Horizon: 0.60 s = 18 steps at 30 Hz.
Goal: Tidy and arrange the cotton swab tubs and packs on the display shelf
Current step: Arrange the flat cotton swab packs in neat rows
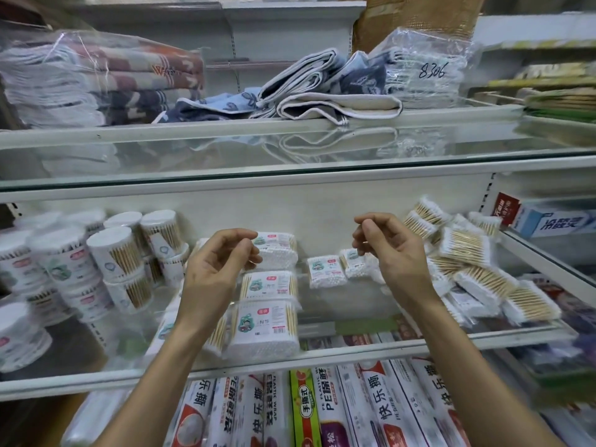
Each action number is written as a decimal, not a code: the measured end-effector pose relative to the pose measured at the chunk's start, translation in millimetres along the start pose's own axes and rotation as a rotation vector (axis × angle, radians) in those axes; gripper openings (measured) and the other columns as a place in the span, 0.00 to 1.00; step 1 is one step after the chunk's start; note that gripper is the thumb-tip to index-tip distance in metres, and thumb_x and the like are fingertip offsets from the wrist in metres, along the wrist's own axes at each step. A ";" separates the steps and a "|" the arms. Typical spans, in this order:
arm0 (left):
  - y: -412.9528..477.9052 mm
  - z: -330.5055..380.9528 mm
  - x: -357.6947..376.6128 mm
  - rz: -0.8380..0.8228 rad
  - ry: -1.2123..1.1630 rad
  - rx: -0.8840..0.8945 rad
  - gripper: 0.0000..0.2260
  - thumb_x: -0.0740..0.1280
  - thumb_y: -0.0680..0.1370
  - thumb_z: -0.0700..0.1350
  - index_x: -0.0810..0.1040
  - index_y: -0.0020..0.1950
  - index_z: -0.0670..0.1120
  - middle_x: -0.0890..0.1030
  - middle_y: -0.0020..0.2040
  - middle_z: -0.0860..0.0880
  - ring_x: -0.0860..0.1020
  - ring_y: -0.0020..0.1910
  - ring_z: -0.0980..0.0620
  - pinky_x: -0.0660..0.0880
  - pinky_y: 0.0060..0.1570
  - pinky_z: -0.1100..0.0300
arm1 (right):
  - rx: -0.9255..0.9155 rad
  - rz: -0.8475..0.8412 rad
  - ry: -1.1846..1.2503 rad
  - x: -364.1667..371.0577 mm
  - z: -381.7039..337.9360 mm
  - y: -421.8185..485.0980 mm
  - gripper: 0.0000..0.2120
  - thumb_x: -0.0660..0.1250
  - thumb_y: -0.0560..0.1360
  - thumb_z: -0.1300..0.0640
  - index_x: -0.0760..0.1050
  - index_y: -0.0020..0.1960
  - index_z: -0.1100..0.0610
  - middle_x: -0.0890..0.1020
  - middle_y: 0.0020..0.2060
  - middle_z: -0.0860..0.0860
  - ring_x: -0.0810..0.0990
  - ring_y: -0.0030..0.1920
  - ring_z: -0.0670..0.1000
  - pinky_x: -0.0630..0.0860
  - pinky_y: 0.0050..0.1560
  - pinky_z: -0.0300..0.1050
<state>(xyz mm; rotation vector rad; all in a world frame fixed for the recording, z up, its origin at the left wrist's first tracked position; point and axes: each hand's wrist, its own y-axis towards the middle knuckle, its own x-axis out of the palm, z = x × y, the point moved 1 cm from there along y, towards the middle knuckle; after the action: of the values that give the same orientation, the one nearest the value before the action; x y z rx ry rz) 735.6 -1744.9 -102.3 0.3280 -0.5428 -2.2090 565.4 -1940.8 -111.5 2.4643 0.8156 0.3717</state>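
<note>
Round cotton swab tubs (119, 250) stand stacked at the left of the glass display shelf (322, 351). Flat cotton swab packs (267, 327) lie in a column down the middle, with small packs (325, 271) farther back. A loose heap of packs (477, 272) fills the right side. My left hand (216, 269) hovers above the middle column, fingers curled, holding nothing. My right hand (390, 250) hangs above the small packs, fingers loosely curled and empty. Neither hand touches a pack.
Folded towels (322, 91) and bagged cloths (96, 79) lie on the shelf above, behind a glass front. Boxes of plastic wrap (322, 411) fill the shelf below. Toothpaste boxes (548, 221) sit on the neighbouring shelf to the right.
</note>
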 end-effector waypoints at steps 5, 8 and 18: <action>1.5 1.5 29.3 -0.083 -0.062 0.007 0.06 0.65 0.81 0.38 0.81 0.53 0.45 0.84 0.40 0.45 0.83 0.43 0.49 0.79 0.46 0.62 | -0.002 0.081 -0.043 -36.5 -8.9 -0.8 0.07 0.62 0.82 0.64 0.79 0.53 0.62 0.81 0.39 0.55 0.80 0.42 0.53 0.79 0.44 0.46; 1.4 2.4 46.0 -0.123 -0.060 0.020 0.06 0.65 0.81 0.38 0.81 0.54 0.44 0.84 0.41 0.45 0.83 0.43 0.49 0.79 0.45 0.64 | 0.013 0.135 -0.089 -56.0 -11.0 -1.8 0.08 0.63 0.81 0.64 0.80 0.51 0.56 0.82 0.38 0.50 0.81 0.41 0.50 0.79 0.44 0.44; 19.6 -5.6 73.8 -0.231 0.258 0.104 0.06 0.68 0.79 0.45 0.81 0.55 0.53 0.83 0.47 0.54 0.81 0.48 0.57 0.77 0.50 0.67 | 0.007 0.152 -0.109 -82.3 -8.0 1.0 0.06 0.63 0.81 0.65 0.79 0.53 0.61 0.83 0.38 0.50 0.81 0.42 0.51 0.81 0.46 0.44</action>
<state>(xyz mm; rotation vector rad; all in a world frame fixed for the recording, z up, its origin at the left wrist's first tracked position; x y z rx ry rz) 704.2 -1814.8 -101.5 0.7514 -0.4982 -2.3147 498.3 -1989.2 -112.1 2.5359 0.5876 0.2863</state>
